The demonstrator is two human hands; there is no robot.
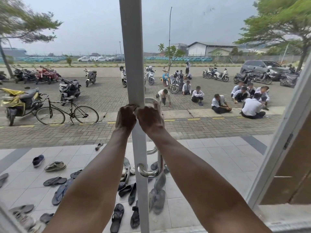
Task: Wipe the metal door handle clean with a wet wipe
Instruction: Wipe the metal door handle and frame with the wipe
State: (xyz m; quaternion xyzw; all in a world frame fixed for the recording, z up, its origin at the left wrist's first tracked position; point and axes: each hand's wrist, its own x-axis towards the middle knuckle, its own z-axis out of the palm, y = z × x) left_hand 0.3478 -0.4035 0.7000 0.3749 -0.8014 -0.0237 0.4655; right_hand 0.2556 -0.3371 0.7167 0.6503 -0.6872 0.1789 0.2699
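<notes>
A curved chrome door handle [160,163] is mounted on the white door frame [133,64] of a glass door. Its lower bend shows below my forearms and its upper bend [149,99] just above my hands. My right hand [149,119] is wrapped around the top of the handle's bar, with a pale, thin wet wipe [157,105] showing at its fingers. My left hand [126,117] is curled shut against the frame, knuckles touching the right hand. Whether the left fingers hold anything is hidden.
A second door leaf [276,140] stands open at the right. Through the glass lie several sandals and shoes [55,166] on the tiled porch. Beyond are a bicycle [67,113], parked motorbikes and people sitting on the paving [218,103].
</notes>
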